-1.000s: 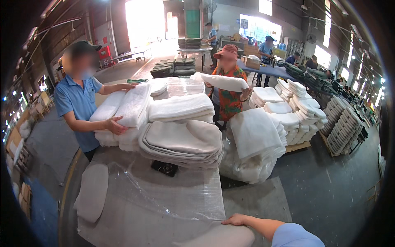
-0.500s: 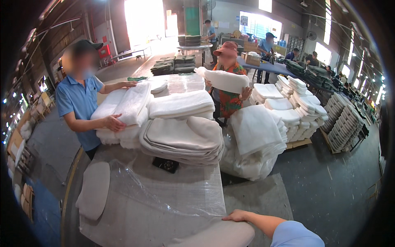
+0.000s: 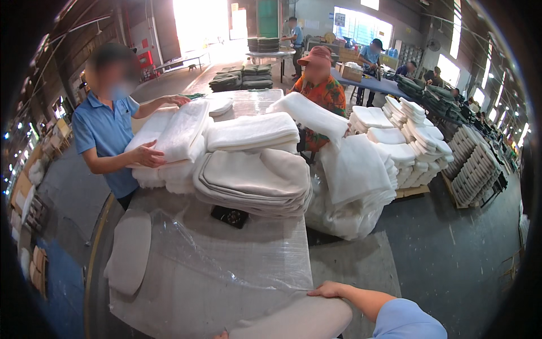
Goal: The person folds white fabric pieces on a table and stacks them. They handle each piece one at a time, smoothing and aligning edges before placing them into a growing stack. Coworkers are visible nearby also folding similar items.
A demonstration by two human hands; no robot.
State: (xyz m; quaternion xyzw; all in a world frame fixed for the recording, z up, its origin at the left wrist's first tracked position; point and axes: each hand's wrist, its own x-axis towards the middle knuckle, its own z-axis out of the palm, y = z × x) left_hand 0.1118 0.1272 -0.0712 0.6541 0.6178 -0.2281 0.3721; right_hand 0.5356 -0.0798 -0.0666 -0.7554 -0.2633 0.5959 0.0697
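Observation:
A pale, rounded pad [image 3: 293,320] lies at the near edge of the table, partly cut off by the lower edge. My right hand [image 3: 328,290] grips its far edge near the table's right corner, fingers pressed together. Of my left hand [image 3: 222,335] only a bit of finger shows at the pad's left end; the rest is out of view. Thin clear plastic film [image 3: 226,265] covers the table top beyond the pad. Another pale oval pad [image 3: 130,254] hangs over the table's left edge.
Farther up the table stand a stack of pale pads [image 3: 254,183], a folded white stack [image 3: 251,131] and a black object [image 3: 229,216]. A co-worker in blue [image 3: 104,124] handles white padding at left; another in a red hat [image 3: 319,85] stands beyond, near bagged pads [image 3: 355,175].
A bit of my left hand has come into view at the lower edge. The co-worker in the red hat has lowered and tilted a white pad toward the bagged pile. My right hand stays put.

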